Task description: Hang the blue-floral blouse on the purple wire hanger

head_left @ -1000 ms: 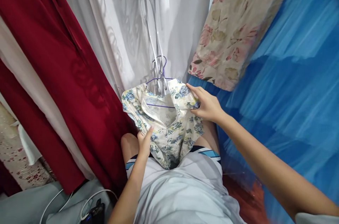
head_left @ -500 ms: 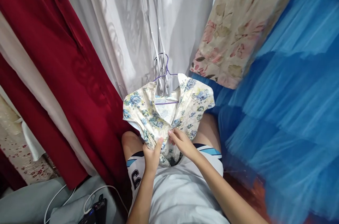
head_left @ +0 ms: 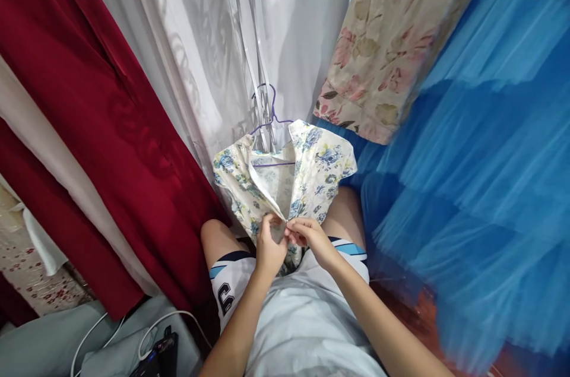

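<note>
A short-sleeved cream dress or blouse [head_left: 314, 178] with blue flowers lies over my lap; its lower part is hidden, so I cannot tell which it is. Inside its shoulders sits a purple hanger [head_left: 273, 110], hook upward. Where the open V-neck comes to a point, my left hand [head_left: 271, 246] pinches the cloth of the left front edge. Close beside it, fingertips almost touching, my right hand [head_left: 312, 237] is closed on the other edge at the same spot. Whatever small fastening may be between the fingers is hidden.
White drapes [head_left: 200, 38] with dangling ribbons hang ahead. Dark red cloth [head_left: 120, 127] hangs to the left, a pink-flowered garment [head_left: 374, 50] and blue tulle [head_left: 467, 187] to the right. At lower left, a white cable [head_left: 167, 319] and black device [head_left: 164, 353] rest on a grey cushioned surface.
My left hand has moved up and right from the garment's side to the neckline point, beside my right hand. The left front edge is now folded outward, and the neck opening looks wider.
</note>
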